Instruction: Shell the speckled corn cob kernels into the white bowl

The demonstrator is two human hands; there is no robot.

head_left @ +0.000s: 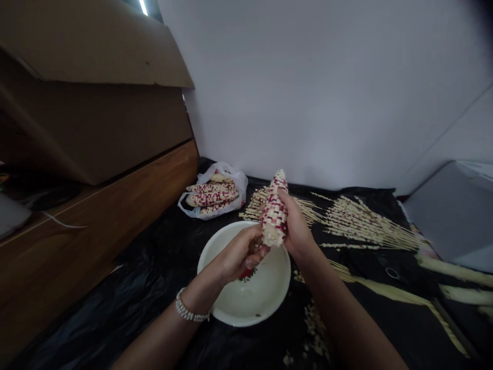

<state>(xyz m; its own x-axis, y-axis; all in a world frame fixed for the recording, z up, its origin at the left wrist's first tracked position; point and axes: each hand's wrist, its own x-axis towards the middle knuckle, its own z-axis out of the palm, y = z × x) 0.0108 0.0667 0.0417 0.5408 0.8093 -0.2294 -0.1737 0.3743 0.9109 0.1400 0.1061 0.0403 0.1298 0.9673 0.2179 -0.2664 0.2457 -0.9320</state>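
Observation:
An ear of corn (pixel 276 209) with white and dark red kernels is held up, tilted, over a white bowl (pixel 225 303). My right hand (pixel 297 226) is wrapped round its right side, thumb along the kernels. Curled fingers of my left hand (pixel 244 253) grip its lower end from the left. Whether loose kernels lie in my left palm is hidden. Inside the bowl, partly behind that hand, something red with green bits (pixel 247 275) shows. A beaded bracelet (pixel 188 308) is on my left wrist.
A plastic bag (pixel 242 180) of corn ears stands behind the bowl. Kernel-threaded sticks (pixel 358 221) lie right, near bare sticks (pixel 385 289) and stripped cobs (pixel 466 295). Loose kernels (pixel 316 329) dot the black sheet (pixel 154 288). A cardboard box (pixel 115 123) rises left.

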